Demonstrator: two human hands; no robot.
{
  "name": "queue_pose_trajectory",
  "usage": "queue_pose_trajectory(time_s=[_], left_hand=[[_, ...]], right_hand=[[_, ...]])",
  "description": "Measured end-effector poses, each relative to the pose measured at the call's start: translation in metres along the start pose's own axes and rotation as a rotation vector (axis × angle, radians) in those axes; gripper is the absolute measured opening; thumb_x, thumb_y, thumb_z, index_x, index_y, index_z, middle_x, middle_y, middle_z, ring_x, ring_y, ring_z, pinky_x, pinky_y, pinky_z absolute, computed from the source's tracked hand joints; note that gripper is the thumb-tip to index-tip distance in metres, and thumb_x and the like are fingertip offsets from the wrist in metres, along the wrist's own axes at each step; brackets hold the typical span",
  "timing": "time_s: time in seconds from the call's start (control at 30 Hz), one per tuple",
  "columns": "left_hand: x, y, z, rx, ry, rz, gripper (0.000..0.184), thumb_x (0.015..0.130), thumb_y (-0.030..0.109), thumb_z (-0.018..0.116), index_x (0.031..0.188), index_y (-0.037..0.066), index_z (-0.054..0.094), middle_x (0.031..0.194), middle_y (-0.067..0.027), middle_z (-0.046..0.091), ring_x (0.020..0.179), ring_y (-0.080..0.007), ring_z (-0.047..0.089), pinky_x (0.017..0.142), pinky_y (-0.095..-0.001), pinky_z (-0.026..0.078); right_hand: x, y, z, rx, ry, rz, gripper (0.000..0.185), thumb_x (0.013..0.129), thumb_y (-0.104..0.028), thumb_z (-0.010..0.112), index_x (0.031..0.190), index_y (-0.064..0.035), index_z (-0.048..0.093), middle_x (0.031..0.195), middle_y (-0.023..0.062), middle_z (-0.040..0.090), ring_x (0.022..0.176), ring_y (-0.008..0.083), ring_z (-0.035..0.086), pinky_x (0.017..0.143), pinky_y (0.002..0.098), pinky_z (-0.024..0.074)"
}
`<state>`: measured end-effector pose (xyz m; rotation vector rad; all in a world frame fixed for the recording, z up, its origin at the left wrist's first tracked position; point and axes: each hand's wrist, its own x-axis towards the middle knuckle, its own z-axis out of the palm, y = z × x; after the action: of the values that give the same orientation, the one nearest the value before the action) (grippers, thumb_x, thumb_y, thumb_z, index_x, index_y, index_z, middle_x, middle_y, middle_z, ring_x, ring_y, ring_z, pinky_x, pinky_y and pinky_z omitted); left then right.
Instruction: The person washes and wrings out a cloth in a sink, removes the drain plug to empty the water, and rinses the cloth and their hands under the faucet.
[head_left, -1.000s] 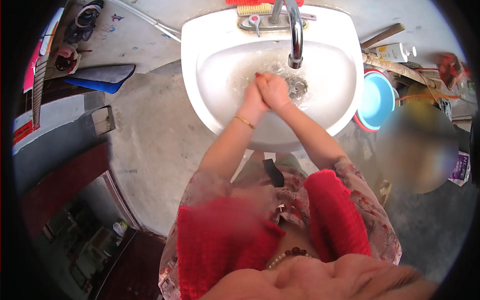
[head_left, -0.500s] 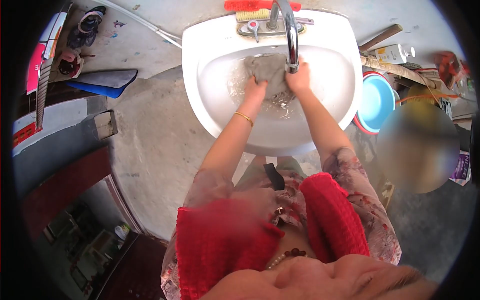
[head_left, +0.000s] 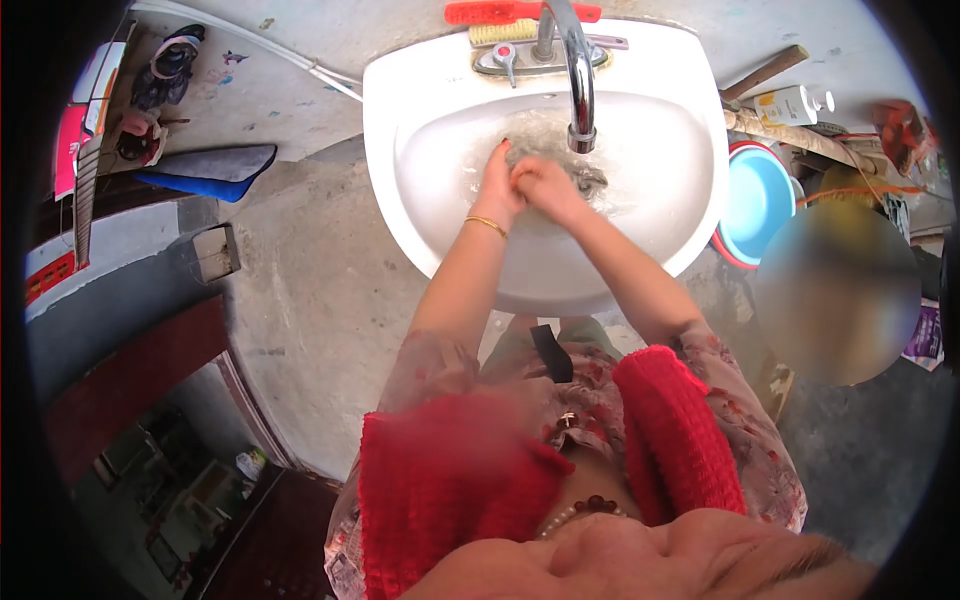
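The curved chrome faucet (head_left: 577, 75) overhangs the white ceramic sink (head_left: 665, 185), blocking any straight reach backward from the person's right hand (head_left: 550, 190). That hand and the left hand (head_left: 496, 185) crowd the middle. I see room along both side walls; outside, a round light-blue plastic tub (head_left: 755, 205) hugs the right rim.

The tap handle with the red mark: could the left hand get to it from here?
Probably yes. The left hand is over the basin, next to the right hand; no solid object seems to block its way to the tap handle. The spout hangs off to the right.
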<state>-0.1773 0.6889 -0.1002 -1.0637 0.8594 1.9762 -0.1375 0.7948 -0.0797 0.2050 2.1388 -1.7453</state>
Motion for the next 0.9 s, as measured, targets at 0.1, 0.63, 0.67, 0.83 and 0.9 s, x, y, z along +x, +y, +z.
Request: queue_pose_trajectory(time_s=[0.1,0.63,0.67,0.83,0.9], left_hand=[[0.019,0.000,-0.041,0.090,-0.397,-0.070,0.044,0.090,0.045,0.048,0.101,0.004,0.057,0.097,-0.0111,0.062,0.092,-0.0219,0.058,0.078,-0.0350,0.048],[-0.004,-0.041,-0.003,-0.221,-0.197,0.208,0.030,0.098,0.034,0.039,0.104,0.010,0.055,0.099,-0.0077,0.062,0.089,-0.0244,0.061,0.086,-0.0391,0.048],[-0.010,-0.042,0.006,-0.216,-0.119,0.193,0.030,0.098,0.034,0.038,0.103,0.010,0.055,0.098,-0.0076,0.062,0.089,-0.0242,0.060,0.086,-0.0389,0.048],[0.019,-0.025,-0.053,-0.165,-0.501,0.091,0.035,0.096,0.037,0.040,0.111,0.010,0.055,0.107,-0.0091,0.062,0.096,-0.0242,0.060,0.089,-0.0395,0.047],[0.013,-0.030,-0.043,-0.133,-0.266,0.125,0.035,0.095,0.040,0.041,0.107,0.010,0.054,0.108,-0.0095,0.061,0.098,-0.0237,0.060,0.090,-0.0401,0.046]], right_hand=[[-0.022,-0.020,0.013,-0.375,0.146,-0.285,0.020,0.080,-0.021,0.054,0.088,-0.0062,0.065,0.073,0.0183,0.063,0.073,0.0380,0.063,0.072,0.0446,0.0505],[0.032,0.023,0.005,-0.427,0.396,0.099,0.040,0.085,-0.037,0.050,0.076,-0.0031,0.068,0.076,0.0257,0.063,0.075,0.0437,0.062,0.072,0.0496,0.0495],[0.033,0.020,-0.004,-0.435,0.357,0.105,0.026,0.084,-0.028,0.053,0.087,-0.0065,0.067,0.083,0.0222,0.064,0.077,0.0407,0.061,0.070,0.0446,0.0498],[-0.011,-0.015,0.026,-0.378,0.342,-0.171,0.028,0.086,-0.029,0.052,0.079,-0.0039,0.063,0.080,0.0230,0.062,0.076,0.0418,0.060,0.069,0.0450,0.0488],[-0.020,-0.020,0.028,-0.254,0.331,-0.174,0.028,0.085,-0.028,0.052,0.079,-0.0037,0.063,0.080,0.0234,0.062,0.076,0.0420,0.060,0.069,0.0444,0.0487]])
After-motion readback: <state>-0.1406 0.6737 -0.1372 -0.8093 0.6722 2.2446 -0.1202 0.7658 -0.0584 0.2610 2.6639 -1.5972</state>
